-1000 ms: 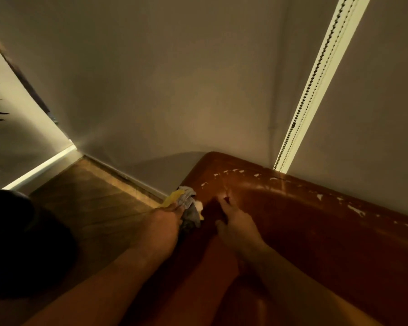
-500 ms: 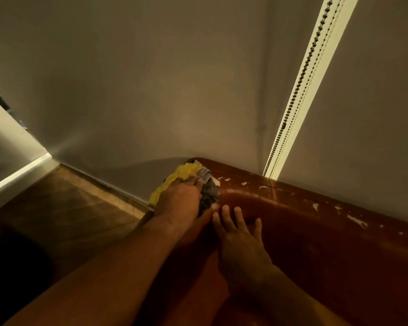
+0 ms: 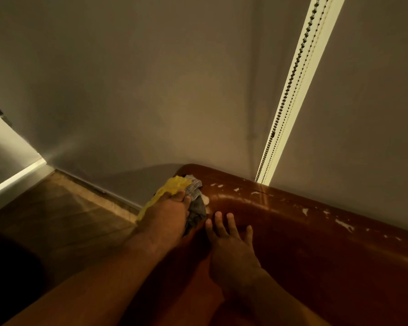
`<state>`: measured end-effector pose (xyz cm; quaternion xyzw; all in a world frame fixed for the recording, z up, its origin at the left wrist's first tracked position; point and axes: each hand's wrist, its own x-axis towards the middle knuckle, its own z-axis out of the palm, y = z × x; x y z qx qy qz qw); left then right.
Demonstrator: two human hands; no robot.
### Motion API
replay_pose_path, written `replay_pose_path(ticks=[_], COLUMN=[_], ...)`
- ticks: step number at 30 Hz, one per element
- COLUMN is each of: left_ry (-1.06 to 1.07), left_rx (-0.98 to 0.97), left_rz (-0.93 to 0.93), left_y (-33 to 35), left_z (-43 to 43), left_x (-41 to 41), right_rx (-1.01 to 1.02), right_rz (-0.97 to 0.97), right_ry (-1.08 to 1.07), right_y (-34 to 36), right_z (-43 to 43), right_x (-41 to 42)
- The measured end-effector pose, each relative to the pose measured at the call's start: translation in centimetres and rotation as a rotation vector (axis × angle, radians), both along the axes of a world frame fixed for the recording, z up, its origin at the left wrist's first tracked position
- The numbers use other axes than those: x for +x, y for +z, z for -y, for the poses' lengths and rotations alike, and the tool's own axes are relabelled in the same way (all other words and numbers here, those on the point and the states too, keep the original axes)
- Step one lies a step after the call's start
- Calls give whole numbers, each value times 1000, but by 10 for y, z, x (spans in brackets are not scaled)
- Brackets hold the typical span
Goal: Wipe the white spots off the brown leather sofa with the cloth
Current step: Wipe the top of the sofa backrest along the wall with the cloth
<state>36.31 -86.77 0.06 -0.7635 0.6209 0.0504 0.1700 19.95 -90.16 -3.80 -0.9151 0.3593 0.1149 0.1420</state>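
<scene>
The brown leather sofa (image 3: pixel 316 243) runs from the centre to the lower right, its rounded top edge against the wall. White spots (image 3: pixel 344 224) are scattered along that top edge, some near the corner (image 3: pixel 216 185). My left hand (image 3: pixel 167 215) grips a bunched yellow and grey cloth (image 3: pixel 174 187) and holds it on the sofa's left corner. My right hand (image 3: pixel 231 245) rests flat on the leather just right of the cloth, fingers spread and straight.
A pale wall stands right behind the sofa. A bead chain and a bright strip (image 3: pixel 292 90) hang down to the sofa's top edge. Wooden floor (image 3: pixel 64 215) with a skirting board lies to the left. A dark shape (image 3: pixel 7 267) sits at the lower left.
My left hand has carried the cloth up from the sofa's side onto its top corner. My right hand has spread flat beside it. The view has shifted slightly.
</scene>
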Motion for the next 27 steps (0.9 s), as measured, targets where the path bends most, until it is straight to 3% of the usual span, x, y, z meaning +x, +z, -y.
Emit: replay_pose_path(ticks=[7, 15, 18, 22, 27], left_ry=[-77, -64, -59, -75, -118], left_rx=[-32, -231, -183, -152, -241], left_rz=[24, -170, -97, -147, -180], left_y=[0, 5, 1, -2, -5], left_z=[54, 53, 49, 69, 72], left_x=[-14, -4, -5, -20, -20], right_rx=[7, 25, 33, 39, 1], right_rz=[-14, -21, -30, -28, -14], right_ry=[19, 12, 3, -3, 26], right_y=[-2, 1, 4, 0, -4], right_z=[1, 2, 0, 0, 7], right_x=[0, -1, 0, 3, -3])
